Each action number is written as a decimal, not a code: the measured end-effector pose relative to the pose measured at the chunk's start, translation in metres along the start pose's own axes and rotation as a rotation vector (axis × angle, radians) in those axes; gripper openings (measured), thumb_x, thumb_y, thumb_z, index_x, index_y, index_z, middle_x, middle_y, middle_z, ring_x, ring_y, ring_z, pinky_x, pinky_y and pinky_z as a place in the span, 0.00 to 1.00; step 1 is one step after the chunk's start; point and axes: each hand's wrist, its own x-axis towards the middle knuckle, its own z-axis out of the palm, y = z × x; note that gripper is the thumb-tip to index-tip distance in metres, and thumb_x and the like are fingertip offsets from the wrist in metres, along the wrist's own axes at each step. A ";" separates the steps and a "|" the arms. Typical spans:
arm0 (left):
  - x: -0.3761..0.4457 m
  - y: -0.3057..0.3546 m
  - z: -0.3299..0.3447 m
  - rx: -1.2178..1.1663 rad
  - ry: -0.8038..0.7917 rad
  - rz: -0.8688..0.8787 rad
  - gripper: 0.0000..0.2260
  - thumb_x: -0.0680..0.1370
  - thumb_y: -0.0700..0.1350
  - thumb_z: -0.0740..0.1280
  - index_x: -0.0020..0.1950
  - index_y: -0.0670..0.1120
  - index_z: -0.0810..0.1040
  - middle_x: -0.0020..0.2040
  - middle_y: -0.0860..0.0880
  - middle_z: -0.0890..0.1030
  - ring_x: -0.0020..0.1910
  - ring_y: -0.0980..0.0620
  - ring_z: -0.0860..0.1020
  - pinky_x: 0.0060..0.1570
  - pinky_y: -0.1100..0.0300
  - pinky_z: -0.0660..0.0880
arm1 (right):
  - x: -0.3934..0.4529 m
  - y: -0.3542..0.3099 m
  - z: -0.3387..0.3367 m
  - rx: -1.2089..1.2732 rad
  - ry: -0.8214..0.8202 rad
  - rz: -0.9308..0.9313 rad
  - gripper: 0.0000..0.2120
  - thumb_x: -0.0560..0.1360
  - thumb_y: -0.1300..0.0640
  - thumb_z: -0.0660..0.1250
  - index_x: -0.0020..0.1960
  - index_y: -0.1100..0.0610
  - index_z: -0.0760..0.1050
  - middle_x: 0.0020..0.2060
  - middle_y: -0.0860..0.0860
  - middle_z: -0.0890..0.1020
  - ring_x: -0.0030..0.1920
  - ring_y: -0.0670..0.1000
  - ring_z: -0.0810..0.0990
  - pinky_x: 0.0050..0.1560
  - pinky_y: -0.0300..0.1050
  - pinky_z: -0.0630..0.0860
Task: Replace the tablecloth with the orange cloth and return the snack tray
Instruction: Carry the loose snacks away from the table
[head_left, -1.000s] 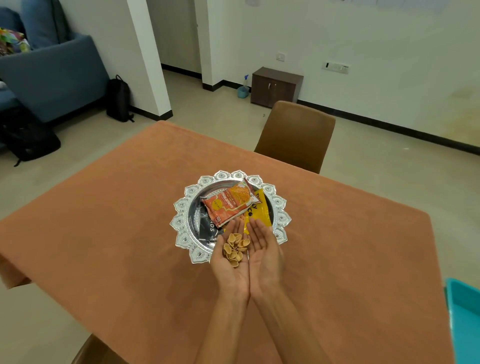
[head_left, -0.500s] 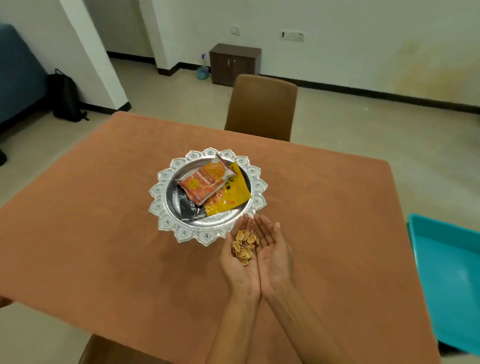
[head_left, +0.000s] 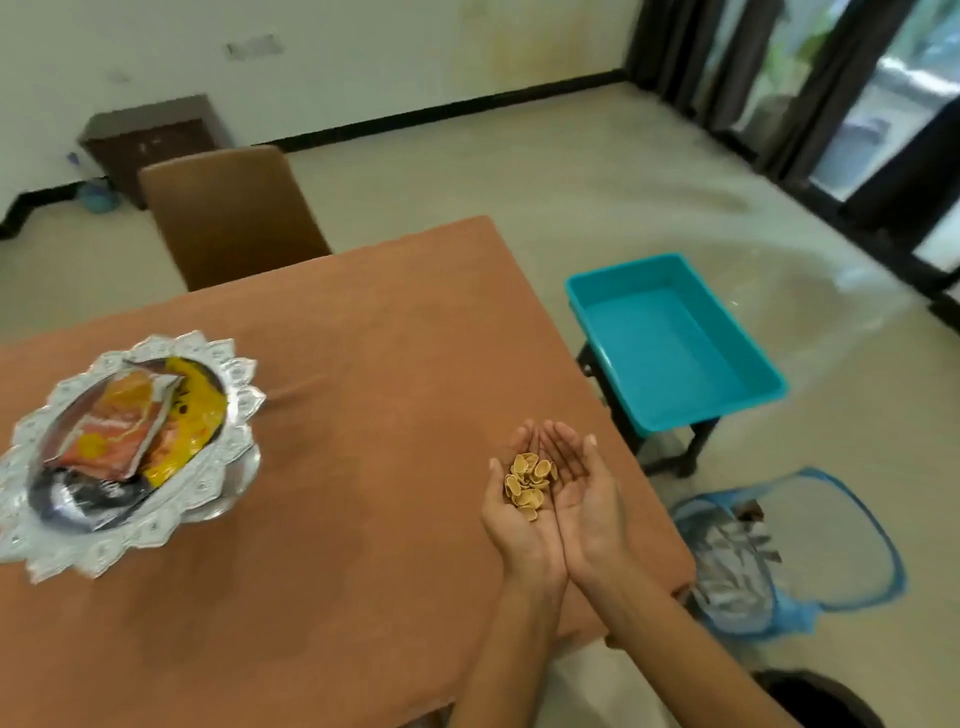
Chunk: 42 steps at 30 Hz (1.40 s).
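An orange cloth (head_left: 374, 364) covers the table. On it at the left stands the silver snack tray (head_left: 208, 493) with a scalloped rim, holding an orange packet (head_left: 111, 431), a yellow packet (head_left: 195, 421) and a dark packet (head_left: 78, 506). My left hand (head_left: 522, 525) and my right hand (head_left: 587, 493) are cupped together, palms up, above the table's right part near its edge. A small heap of nut shells (head_left: 530, 486) lies mostly in the left palm.
A brown chair (head_left: 228, 213) stands at the table's far side. Right of the table a teal tub (head_left: 670, 338) sits on a dark stand. A blue mesh bin (head_left: 769, 556) with silvery wrappers stands on the floor below it. A dark cabinet (head_left: 150, 137) is by the wall.
The view has swung right, so the tray now lies far left. My cupped hands with the shells have moved away from the tray toward the table's right edge.
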 end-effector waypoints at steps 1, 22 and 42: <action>-0.006 -0.019 0.004 -0.001 0.026 -0.084 0.20 0.80 0.49 0.54 0.55 0.37 0.80 0.51 0.39 0.83 0.47 0.44 0.83 0.45 0.54 0.82 | -0.004 -0.021 -0.015 0.000 0.000 -0.031 0.18 0.80 0.53 0.57 0.61 0.65 0.74 0.58 0.61 0.80 0.59 0.56 0.79 0.61 0.49 0.73; -0.163 -0.436 -0.129 0.738 0.274 -0.742 0.20 0.82 0.49 0.52 0.58 0.35 0.77 0.52 0.36 0.81 0.52 0.42 0.79 0.64 0.49 0.69 | -0.142 -0.255 -0.405 0.499 0.715 -0.331 0.16 0.82 0.54 0.54 0.57 0.63 0.76 0.52 0.57 0.81 0.56 0.53 0.79 0.57 0.46 0.73; -0.159 -0.490 -0.207 1.204 0.551 -0.711 0.22 0.84 0.45 0.52 0.74 0.34 0.58 0.73 0.35 0.62 0.73 0.40 0.62 0.73 0.50 0.58 | -0.140 -0.249 -0.486 0.633 1.114 -0.102 0.20 0.82 0.61 0.54 0.70 0.70 0.62 0.71 0.63 0.66 0.72 0.58 0.64 0.73 0.50 0.59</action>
